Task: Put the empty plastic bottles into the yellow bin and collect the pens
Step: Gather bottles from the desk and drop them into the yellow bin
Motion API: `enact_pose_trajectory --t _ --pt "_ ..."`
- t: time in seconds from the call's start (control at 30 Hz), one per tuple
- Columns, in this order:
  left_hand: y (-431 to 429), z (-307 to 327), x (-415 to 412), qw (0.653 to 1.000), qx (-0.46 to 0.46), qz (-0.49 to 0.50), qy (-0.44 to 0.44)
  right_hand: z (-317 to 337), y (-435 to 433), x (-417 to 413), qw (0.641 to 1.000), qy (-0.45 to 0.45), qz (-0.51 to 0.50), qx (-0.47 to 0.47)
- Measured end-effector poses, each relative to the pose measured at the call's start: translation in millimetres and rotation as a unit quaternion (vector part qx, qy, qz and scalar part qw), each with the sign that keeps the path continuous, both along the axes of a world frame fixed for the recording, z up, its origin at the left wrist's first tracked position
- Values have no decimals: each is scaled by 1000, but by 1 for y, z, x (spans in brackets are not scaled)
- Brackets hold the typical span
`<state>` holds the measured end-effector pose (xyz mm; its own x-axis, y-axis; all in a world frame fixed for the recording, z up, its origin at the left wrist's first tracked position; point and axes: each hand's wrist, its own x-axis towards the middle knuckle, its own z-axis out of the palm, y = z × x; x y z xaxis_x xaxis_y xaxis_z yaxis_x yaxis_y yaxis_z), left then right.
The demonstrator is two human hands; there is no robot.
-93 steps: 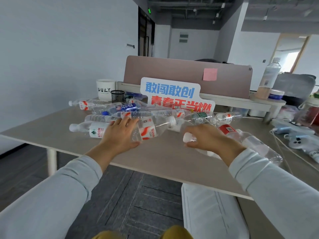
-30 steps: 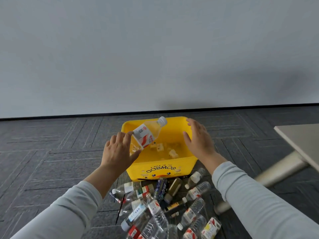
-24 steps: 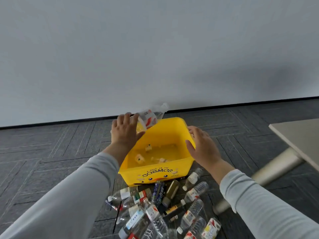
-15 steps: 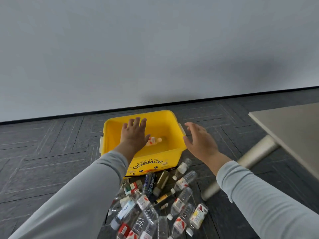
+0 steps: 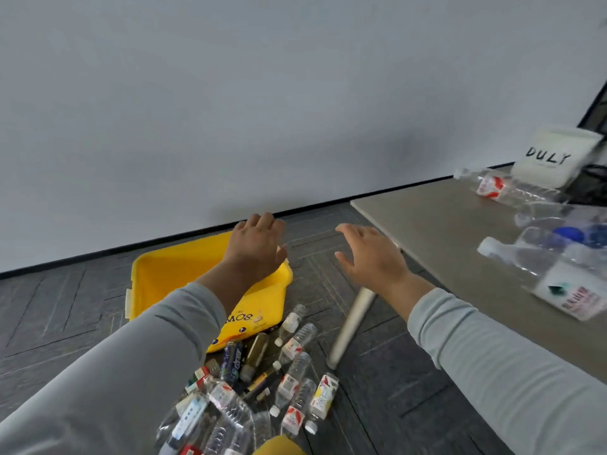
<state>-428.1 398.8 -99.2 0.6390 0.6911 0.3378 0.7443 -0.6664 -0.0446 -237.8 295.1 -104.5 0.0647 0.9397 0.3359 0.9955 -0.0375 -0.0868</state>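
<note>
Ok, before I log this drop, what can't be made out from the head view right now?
- Contents of the yellow bin: head view, hidden by the left hand and forearm.
- Bottles on the table: head view, motion-blurred, cut off by the right edge.
- Floor pile of bottles: head view, partly hidden by the left sleeve, cut off at the bottom.
- Pens: none distinguishable.

A plain pale grey wall (image 5: 262,93) fills the upper view, meeting the floor along a black skirting strip (image 5: 98,254). The floor (image 5: 65,316) is dark grey carpet tile laid in a herringbone pattern. At right stands a grey-beige table (image 5: 443,224), its near left corner carried on a slanted pale round leg (image 5: 351,326). Lighting is soft and even.
</note>
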Motion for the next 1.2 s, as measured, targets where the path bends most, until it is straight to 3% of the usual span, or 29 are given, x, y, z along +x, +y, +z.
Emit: enact_pose_trajectory --t 0.3,0.67,1.2 --pt "-110 47 129 983 38 -180 -25 60 -154 88 981 -82 -171 39" --pt "-237 55 229 943 62 -328 -1 76 -334 143 937 -70 -339 39" --pt "-415 59 324 860 57 -507 -1 79 -551 156 842 -61 -536 6"
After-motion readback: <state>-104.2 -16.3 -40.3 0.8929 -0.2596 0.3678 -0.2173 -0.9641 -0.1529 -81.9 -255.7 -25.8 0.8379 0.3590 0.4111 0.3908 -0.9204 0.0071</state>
